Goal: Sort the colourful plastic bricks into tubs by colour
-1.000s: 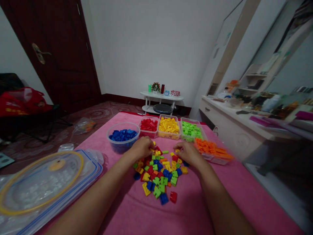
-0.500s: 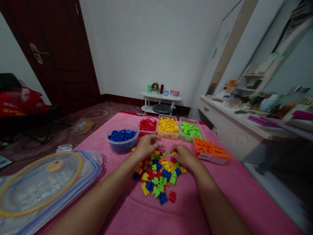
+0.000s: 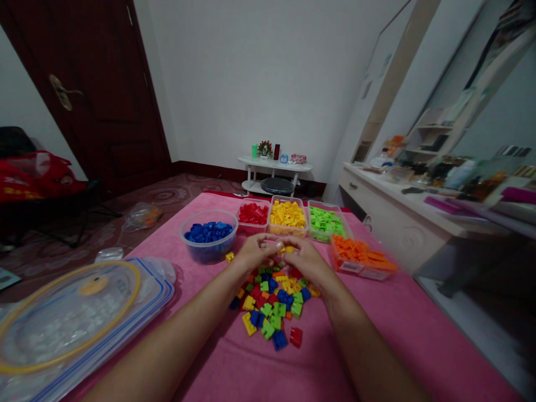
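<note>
My left hand (image 3: 256, 251) and my right hand (image 3: 306, 255) meet at the far side of a mixed pile of toy building bricks (image 3: 274, 304). Yellow building bricks (image 3: 288, 249) show between the fingertips of both hands, which are closed around them; how many there are is partly hidden. The pile under my wrists has red, blue, green, yellow and orange pieces. One red brick (image 3: 295, 336) lies apart at the near edge, and a yellow brick (image 3: 230, 257) lies beside my left wrist.
Beyond my hands stand a round tub of blue bricks (image 3: 209, 251) and boxes of red (image 3: 253, 226), yellow (image 3: 288, 230) and green bricks (image 3: 329, 234). At right is a box of orange bricks (image 3: 362, 271). Clear zip bags (image 3: 154, 279) and a yellow-rimmed lid (image 3: 136, 273) lie left on the pink cloth (image 3: 310, 374).
My right hand has moved left and away from me with a yellow brick, lifting off the pile. It now meets my left hand, which has stayed nearly in place.
</note>
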`<state>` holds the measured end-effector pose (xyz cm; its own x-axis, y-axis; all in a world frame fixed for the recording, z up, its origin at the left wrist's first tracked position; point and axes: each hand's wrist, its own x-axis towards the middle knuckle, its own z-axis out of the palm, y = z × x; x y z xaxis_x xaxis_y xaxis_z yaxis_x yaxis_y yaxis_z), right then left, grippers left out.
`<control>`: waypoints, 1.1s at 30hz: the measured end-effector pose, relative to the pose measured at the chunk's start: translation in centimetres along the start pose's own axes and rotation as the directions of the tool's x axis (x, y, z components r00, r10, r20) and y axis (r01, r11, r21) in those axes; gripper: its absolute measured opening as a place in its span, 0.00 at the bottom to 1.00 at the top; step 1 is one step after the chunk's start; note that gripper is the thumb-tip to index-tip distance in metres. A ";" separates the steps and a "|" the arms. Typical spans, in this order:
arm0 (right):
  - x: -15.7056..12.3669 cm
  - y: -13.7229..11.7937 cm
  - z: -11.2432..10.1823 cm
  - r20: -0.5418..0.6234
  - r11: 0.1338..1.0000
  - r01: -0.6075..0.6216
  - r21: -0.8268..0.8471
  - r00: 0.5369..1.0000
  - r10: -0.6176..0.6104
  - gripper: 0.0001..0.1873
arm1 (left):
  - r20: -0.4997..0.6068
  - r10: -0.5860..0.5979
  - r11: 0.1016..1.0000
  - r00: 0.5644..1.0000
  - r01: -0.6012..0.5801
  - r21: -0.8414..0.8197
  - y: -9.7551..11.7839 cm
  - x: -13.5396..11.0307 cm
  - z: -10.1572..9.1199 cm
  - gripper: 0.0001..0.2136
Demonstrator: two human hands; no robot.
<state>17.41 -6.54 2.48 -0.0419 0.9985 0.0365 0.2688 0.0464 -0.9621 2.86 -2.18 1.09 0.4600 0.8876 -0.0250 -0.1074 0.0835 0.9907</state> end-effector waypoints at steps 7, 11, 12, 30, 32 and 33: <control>-0.3 0.5 1.3 0.070 0.995 -0.039 0.092 0.997 0.033 0.11 | 0.013 0.108 0.987 0.994 -0.109 0.119 -1.8 0.7 -0.1 0.24; -0.1 1.0 0.3 -0.015 0.996 -0.084 0.040 0.996 0.085 0.09 | -0.169 0.280 0.944 0.945 -0.239 0.228 -2.0 1.2 -1.1 0.20; 0.1 0.9 -0.2 -0.031 0.994 -0.104 0.021 0.994 0.105 0.08 | -0.203 0.287 0.944 0.936 -0.240 0.229 -2.0 1.3 -1.4 0.19; 9.1 -3.6 -4.8 -0.293 0.708 0.054 -0.704 0.887 -0.358 0.17 | -0.251 0.235 0.968 0.939 -0.202 0.148 -3.0 2.2 -2.6 0.12; 7.2 -2.7 -3.8 -0.167 0.696 0.080 -0.714 0.945 -0.280 0.08 | -0.248 0.253 0.963 0.935 -0.218 0.158 -3.1 2.3 -2.6 0.12; 6.2 -2.2 -3.2 -0.097 0.691 0.088 -0.717 0.970 -0.224 0.06 | -0.248 0.266 0.958 0.932 -0.226 0.177 -3.2 2.3 -2.6 0.11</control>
<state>19.61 -0.40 5.64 -0.0072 0.9607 0.2776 0.8724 0.1417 -0.4678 2.02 0.80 -2.45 0.1815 0.9614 0.2068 -0.0512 -0.2008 0.9783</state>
